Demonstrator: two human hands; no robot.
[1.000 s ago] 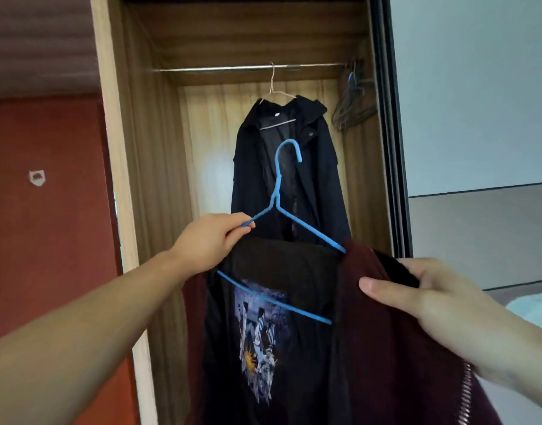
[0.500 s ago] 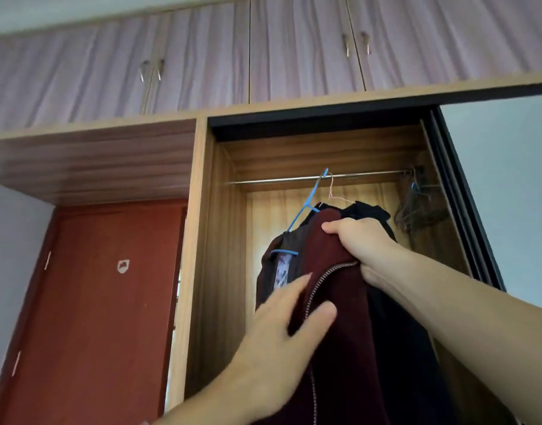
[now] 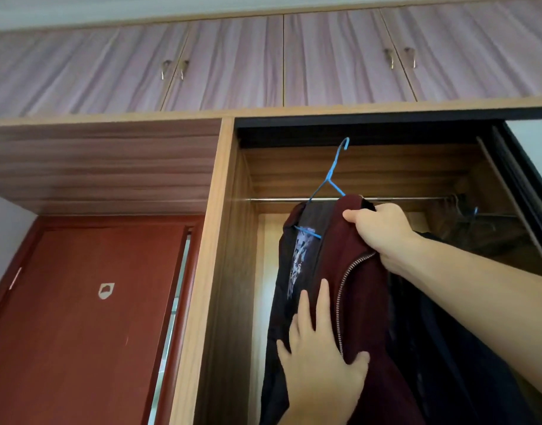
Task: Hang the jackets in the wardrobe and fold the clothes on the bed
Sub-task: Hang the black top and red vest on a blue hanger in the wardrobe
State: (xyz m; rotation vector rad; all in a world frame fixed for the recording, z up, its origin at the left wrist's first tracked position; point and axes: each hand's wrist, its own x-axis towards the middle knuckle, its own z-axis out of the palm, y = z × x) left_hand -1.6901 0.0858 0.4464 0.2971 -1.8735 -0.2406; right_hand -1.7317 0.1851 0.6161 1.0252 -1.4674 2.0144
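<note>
Left of centre in the wardrobe (image 3: 229, 271) opening, my left hand (image 3: 320, 363) lies flat with fingers spread on the maroon jacket (image 3: 349, 286), whose blue hanger (image 3: 331, 179) has its hook above the rail (image 3: 278, 199), not yet on it. Farther right, my right hand (image 3: 377, 231) pinches the collar beside a dark jacket (image 3: 447, 332) already hung; I see no bed, so I judge the folding remains.

Maroon zip jacket (image 3: 352, 271) on blue hanger (image 3: 331, 179), hook raised above wardrobe rail (image 3: 282, 199).

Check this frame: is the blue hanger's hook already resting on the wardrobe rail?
No. The blue hanger has its hook raised well above the rail, and the right hand grips the maroon jacket at its shoulder.
</note>
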